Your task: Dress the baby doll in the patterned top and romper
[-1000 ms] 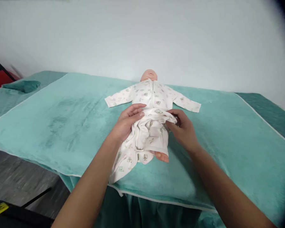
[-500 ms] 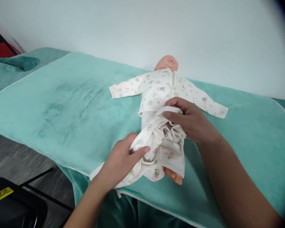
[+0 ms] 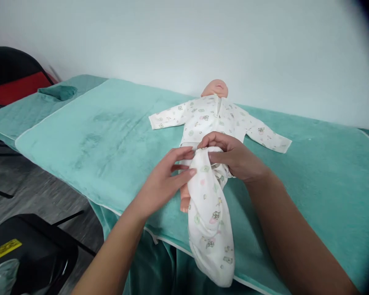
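Observation:
A baby doll point(image 3: 215, 88) lies on its back on a green-covered bed point(image 3: 117, 127), wearing a white printed long-sleeved top point(image 3: 199, 116) with both sleeves spread out. White printed baby trousers point(image 3: 211, 213) are bunched over the doll's lower body, and one trouser leg hangs down across the bed's near edge. My right hand point(image 3: 233, 155) pinches the gathered upper part of the trousers between thumb and fingers. At their left side is my left hand point(image 3: 169, 176), fingers apart, its thumb tip touching the cloth. One bare doll foot point(image 3: 185, 203) shows below it; the other is hidden.
Behind the bed rises a white wall point(image 3: 141, 45). A black and red chair point(image 3: 18, 78) stands at the far left, and a black seat point(image 3: 27, 250) with a yellow label is at the lower left. The bed has a face hole point(image 3: 58, 92) at its left end.
The trousers were pulled up and turned, and the loose leg swung from the left to hang toward me. My left hand has loosened its grip and moved up. The doll's left-side foot is now uncovered.

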The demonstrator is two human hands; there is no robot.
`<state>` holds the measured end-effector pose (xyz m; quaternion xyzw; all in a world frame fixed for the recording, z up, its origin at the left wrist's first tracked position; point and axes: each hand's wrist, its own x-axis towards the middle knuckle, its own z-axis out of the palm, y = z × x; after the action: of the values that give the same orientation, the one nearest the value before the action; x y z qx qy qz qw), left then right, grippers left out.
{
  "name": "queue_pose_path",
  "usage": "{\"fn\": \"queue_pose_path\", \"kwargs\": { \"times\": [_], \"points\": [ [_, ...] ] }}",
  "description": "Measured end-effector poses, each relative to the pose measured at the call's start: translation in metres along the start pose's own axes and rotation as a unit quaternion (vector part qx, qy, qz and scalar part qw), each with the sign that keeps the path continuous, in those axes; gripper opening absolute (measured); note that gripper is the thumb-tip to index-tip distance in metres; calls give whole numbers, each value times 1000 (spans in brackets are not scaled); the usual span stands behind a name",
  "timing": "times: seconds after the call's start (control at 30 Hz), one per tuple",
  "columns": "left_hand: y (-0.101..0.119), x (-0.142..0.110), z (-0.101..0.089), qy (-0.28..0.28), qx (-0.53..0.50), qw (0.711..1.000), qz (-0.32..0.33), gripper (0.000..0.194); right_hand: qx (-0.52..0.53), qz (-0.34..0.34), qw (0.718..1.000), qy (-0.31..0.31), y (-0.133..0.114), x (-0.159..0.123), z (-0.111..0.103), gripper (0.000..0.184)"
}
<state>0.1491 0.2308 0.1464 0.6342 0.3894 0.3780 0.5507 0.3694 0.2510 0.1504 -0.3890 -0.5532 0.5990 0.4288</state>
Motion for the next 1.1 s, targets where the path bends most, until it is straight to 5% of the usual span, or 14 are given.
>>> {"fn": "queue_pose_path", "kwargs": {
  "times": [0.13,0.27,0.43,0.63,0.77,0.87,0.97,1.1],
  "points": [
    [-2,37,12,-64,40,997,-2,42,75,43,996,10,4,1,-4,29],
    [-6,46,12,-81,-24,996,-18,34,107,63,992,31,5,1,-5,32],
    [-13,22,21,-29,-87,994,-54,35,69,61,995,39,1,1,-5,32],
    [-17,10,36,138,-179,974,-4,30,-144,100,976,-127,-11,-5,-6,32],
    [-19,27,35,161,-215,963,-4,33,-179,103,966,-157,-9,-8,0,21],
    [-16,28,31,136,-185,973,-33,36,-103,81,989,-66,-4,-7,4,17],
    [-10,18,25,30,-119,992,-42,39,-33,63,997,28,1,-3,8,16],
    [-7,11,20,-64,-65,994,-63,37,-12,64,996,61,2,-1,9,22]
  ]
}}
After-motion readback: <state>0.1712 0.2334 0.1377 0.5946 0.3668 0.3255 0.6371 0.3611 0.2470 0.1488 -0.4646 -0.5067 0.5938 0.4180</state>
